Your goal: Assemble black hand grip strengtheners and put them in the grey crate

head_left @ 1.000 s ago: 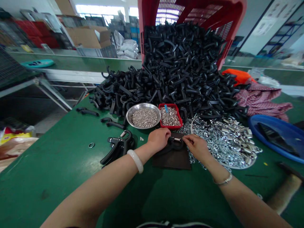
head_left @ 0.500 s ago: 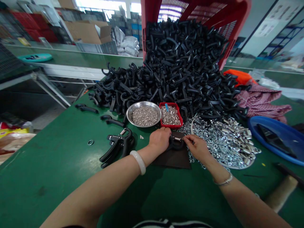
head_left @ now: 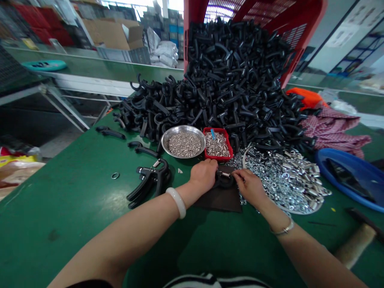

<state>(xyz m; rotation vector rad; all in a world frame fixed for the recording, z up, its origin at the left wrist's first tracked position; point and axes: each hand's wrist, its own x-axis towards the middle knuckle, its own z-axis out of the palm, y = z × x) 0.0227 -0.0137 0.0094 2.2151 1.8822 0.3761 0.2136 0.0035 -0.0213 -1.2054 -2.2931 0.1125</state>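
The grip (head_left: 224,185) is held over the pad (head_left: 225,203) by the left hand (head_left: 204,175), fingers curled; the right hand (head_left: 250,185) is pinched at its spring (head_left: 226,174), anything held unseen; probably light, stiff, best held by its handle.

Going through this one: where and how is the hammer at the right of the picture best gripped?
Probably by its wooden handle, with the right hand coming down from above on the near side: the thick shaft slants toward the person, while the dark head lies at the far end.
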